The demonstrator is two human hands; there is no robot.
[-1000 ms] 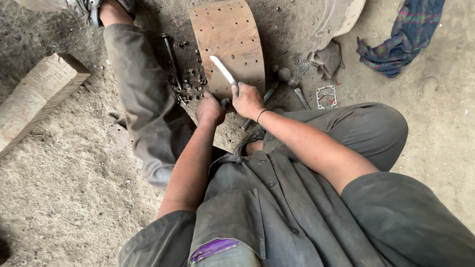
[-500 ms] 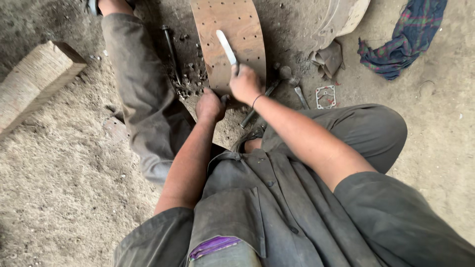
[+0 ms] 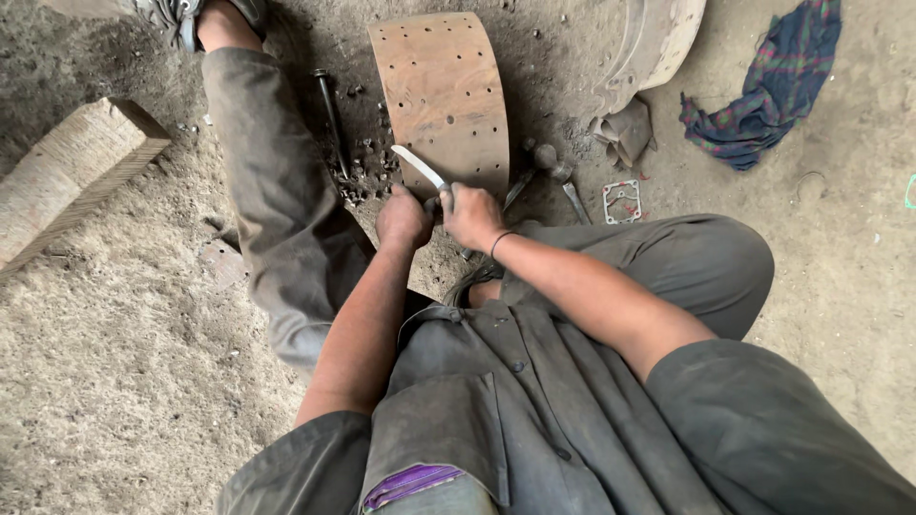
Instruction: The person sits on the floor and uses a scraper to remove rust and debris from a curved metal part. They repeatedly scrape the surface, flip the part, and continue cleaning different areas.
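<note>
Curved brown plate (image 3: 442, 100) with many small holes lies on the dirt ground (image 3: 124, 362) at the top middle, its near end hidden behind the two hands. At the left edge one wooden block (image 3: 72, 172) is cut off by the frame. One outstretched leg (image 3: 272, 181) runs up to a shoe cut off at the top edge. Just beside it lies one dark metal rod (image 3: 329, 110), with a small heap of bolts or rivets (image 3: 367, 172), too small to count, at the plate's near left corner. The left hand (image 3: 405, 217) is closed in a fist at the plate's near edge; what it grips is hidden. The right hand (image 3: 472, 215) is wrapped around the handle of one pale blade (image 3: 418, 167), which slants up-left over the plate's near end. Right of the plate lie one hammer (image 3: 534, 167), partly hidden, one flat gasket (image 3: 622, 200), one folded rag (image 3: 625, 129), a large curved metal part (image 3: 658, 38) cut off at the top, and one checked cloth (image 3: 763, 81).
</note>
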